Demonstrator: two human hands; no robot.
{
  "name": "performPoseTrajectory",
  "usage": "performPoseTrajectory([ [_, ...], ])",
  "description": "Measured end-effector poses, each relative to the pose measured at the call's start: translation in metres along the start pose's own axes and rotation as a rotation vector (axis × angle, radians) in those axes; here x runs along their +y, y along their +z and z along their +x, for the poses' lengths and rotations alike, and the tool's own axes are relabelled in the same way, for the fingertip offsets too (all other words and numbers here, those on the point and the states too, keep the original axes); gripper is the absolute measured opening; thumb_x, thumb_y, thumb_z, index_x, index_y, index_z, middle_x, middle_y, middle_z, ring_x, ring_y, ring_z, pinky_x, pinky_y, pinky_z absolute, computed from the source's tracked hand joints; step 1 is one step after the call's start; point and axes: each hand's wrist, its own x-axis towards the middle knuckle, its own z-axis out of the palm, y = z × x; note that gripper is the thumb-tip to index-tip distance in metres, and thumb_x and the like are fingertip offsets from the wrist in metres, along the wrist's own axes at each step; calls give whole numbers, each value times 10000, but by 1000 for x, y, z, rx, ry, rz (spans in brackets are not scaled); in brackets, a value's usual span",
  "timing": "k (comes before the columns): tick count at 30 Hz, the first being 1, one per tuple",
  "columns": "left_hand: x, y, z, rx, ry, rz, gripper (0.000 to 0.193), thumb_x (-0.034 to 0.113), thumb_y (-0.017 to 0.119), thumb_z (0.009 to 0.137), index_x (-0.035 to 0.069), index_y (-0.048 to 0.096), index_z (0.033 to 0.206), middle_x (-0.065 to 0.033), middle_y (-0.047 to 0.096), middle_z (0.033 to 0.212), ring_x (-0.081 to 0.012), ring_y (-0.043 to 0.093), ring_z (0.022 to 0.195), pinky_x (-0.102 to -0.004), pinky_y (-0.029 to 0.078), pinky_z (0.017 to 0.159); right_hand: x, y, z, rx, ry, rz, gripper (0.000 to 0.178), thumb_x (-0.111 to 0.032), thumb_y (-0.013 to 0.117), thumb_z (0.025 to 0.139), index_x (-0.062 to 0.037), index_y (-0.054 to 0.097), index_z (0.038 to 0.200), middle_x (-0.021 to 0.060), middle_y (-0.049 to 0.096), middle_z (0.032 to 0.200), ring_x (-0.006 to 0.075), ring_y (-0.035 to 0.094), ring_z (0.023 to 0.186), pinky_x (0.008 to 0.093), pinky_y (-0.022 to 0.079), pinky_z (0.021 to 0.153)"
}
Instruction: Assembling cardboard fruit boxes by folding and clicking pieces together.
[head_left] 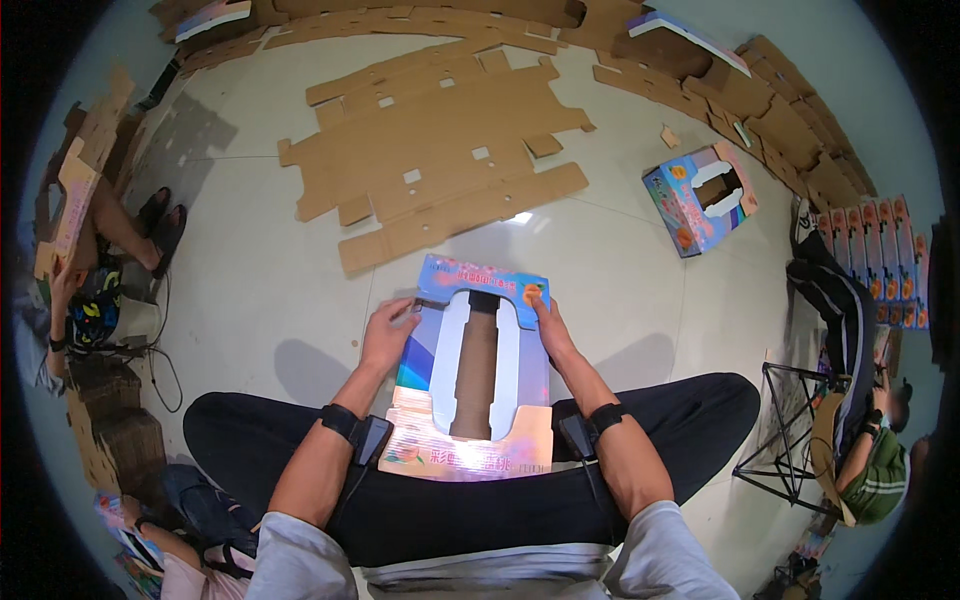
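A colourful printed cardboard box stands in front of me, between my bent legs. Its top has a long opening with white flaps along both sides, and brown cardboard shows inside. My left hand is at the box's far left edge, with the fingertips curled against it. On the opposite side my right hand grips the far right corner, thumb on the printed face and the other fingers hidden behind the edge.
Flat brown cardboard sheets lie on the floor ahead. A second printed box stands farther right. Stacked cardboard lines the far wall. Co-workers sit at left and right, with a black-framed stool and several printed boxes on the right.
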Motion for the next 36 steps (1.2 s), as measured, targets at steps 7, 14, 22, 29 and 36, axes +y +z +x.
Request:
performPoseTrajectory([
  [7, -18, 20, 3, -24, -331, -621, 488, 59, 688, 1007, -24, 614, 1482, -155, 701, 1407, -204, 676, 1242, -327, 527, 1064, 4, -1, 2, -16, 52, 33, 807, -559, 576, 1092, -33, 337, 1656, 204, 559, 1550, 296, 529, 1450, 410, 386, 1222],
  [14, -5, 18, 4, -338, -898, -807, 661, 556, 507, 1077, 46, 601, 1486, -143, 699, 1357, -247, 686, 1218, -381, 542, 1040, -5, 4, -5, -33, 41, 79, 671, -483, 541, 1127, -52, 404, 1623, 145, 606, 1486, 214, 607, 1332, 375, 474, 1134],
  [22, 16, -2, 16, -303, -743, -681, 648, 571, 524, 1075, 47, 608, 1447, -132, 721, 1296, -234, 711, 1137, -390, 562, 1013, -38, -4, -20, -39, 38, 213, 688, -460, 594, 1107, -94, 390, 1652, 158, 594, 1535, 241, 597, 1381, 381, 457, 1163],
  [29, -25, 25, 21, -158, -697, -458, 685, 578, 507, 1090, 7, 610, 1456, -145, 720, 1301, -248, 711, 1130, -391, 556, 982, -66, -2, -34, 7, -2, 111, 725, -446, 611, 1099, -84, 358, 1674, 196, 594, 1538, 257, 611, 1374, 373, 465, 1152],
  [36, 8, 8, 3, 40, -576, -162, 584, 447, 585, 1060, -39, 615, 1383, -289, 697, 1286, -402, 678, 1224, -472, 511, 1036, -62, -4, -35, 23, -45, 103, 734, -449, 620, 1091, -83, 365, 1675, 204, 607, 1523, 265, 612, 1375, 374, 461, 1154],
])
